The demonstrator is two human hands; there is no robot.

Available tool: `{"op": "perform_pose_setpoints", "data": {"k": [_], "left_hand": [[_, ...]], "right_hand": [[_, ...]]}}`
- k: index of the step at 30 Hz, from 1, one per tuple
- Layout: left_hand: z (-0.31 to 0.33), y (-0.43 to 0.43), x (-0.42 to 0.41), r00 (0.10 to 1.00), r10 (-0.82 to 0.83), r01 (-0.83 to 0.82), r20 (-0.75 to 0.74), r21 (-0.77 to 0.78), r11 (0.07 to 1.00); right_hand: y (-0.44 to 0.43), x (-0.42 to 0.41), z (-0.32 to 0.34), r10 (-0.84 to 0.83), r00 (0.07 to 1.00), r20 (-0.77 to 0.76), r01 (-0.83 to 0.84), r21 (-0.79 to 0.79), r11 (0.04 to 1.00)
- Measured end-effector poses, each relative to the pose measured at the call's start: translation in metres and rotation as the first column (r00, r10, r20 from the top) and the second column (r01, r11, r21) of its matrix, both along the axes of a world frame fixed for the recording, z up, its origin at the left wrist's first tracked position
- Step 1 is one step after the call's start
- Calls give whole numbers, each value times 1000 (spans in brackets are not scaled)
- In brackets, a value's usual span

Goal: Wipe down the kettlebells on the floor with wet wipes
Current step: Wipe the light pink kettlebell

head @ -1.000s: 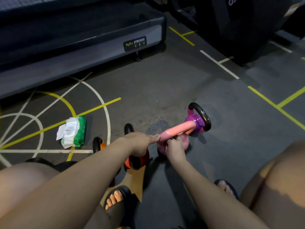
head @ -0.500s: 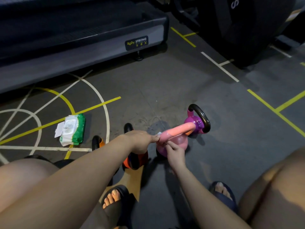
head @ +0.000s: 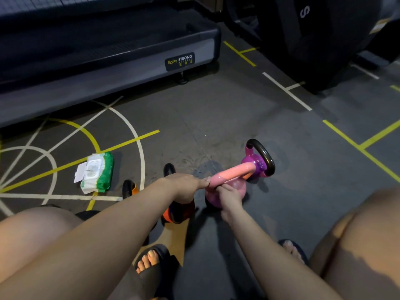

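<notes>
Here, a person crouches over a gym floor [head: 216, 118] marked with white and yellow lines, both hands at a pink kettlebell [head: 234, 172] that stands on the floor just ahead of their knees. The left hand [head: 185, 187] reaches in with its back to the camera, fingers closed on the near end of the pink handle. The right hand [head: 229, 197] sits just below that handle, fingers curled and pinched against its underside, in front of the bell's round body; whether a wipe lies under those fingers cannot be told. A purple kettlebell [head: 254, 164] with a black handle stands just behind the pink one, touching or nearly so. An orange kettlebell [head: 177, 213] sits under the left wrist, and a second orange one [head: 129, 189] is partly hidden by the left forearm. A pack of wipes [head: 97, 173], green and white with its flap open, lies on the floor well to the left. A treadmill [head: 108, 68] runs along the far side, and a dark machine [head: 320, 40] stands at the upper right. Dark sandals [head: 151, 263] show on both feet.
</notes>
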State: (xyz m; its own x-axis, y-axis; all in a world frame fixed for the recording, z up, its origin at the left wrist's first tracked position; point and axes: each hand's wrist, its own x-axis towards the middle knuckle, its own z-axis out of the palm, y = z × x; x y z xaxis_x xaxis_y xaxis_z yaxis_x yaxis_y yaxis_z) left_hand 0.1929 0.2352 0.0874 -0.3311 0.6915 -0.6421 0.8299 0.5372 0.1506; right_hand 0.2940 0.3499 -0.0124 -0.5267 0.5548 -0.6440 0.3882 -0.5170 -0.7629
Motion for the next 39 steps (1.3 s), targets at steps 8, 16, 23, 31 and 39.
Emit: {"op": "perform_pose_setpoints", "data": {"k": [8, 16, 23, 31, 39], "left_hand": [[-1, 1, 1, 1000, 13, -13, -8, 2, 1000], [4, 8, 1, 1000, 9, -9, 2, 18, 1000], [8, 8, 3, 1000, 8, -8, -1, 5, 1000], [3, 4, 2, 1000, 7, -7, -15, 4, 1000], [6, 7, 1, 999, -23, 24, -28, 17, 1000]], "right_hand": [[5, 14, 2, -352, 884, -307, 107, -601, 792], [20, 16, -19, 250, 968, 23, -243, 325, 914], [19, 20, -42, 300, 845, 443, -520, 812, 264], [6, 16, -22, 255, 925, 281, -374, 790, 486], [5, 5, 9, -435, 863, -255, 303, -427, 852]]}}
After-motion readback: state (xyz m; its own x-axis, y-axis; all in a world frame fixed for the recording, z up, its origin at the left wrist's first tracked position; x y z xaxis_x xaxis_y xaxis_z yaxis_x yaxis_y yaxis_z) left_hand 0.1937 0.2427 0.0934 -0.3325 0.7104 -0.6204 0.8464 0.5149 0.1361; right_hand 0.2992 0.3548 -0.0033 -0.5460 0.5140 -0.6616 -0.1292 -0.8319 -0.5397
